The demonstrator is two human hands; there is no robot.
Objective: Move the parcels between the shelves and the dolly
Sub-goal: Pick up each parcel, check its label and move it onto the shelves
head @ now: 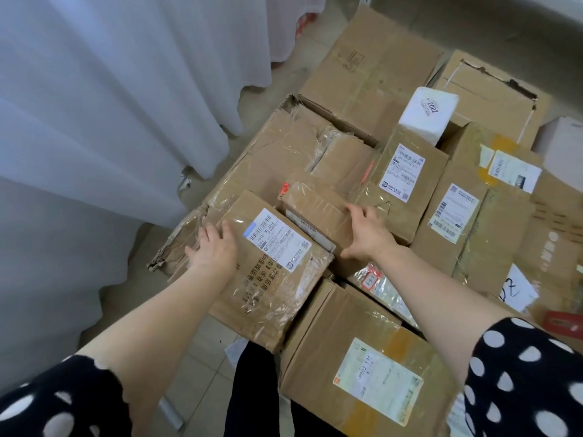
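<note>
Loosely, left hand (214,247) flat on labelled parcel (268,298), right hand (369,234) spread on taped parcel (315,206), label (277,239) blurred

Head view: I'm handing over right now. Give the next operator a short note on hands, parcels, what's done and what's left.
Left hand: open, flat on the left edge of the labelled box.
Right hand: open, fingers against the right end of the small taped parcel, which lies just beyond that box.
Parcels: both sit on a pile of cardboard boxes; nothing is lifted. Neither dolly nor shelves can be made out.
Done: hands placed on the parcels.
Left: likely take a grip, lift and carry one, then the rest of the pile.
</note>
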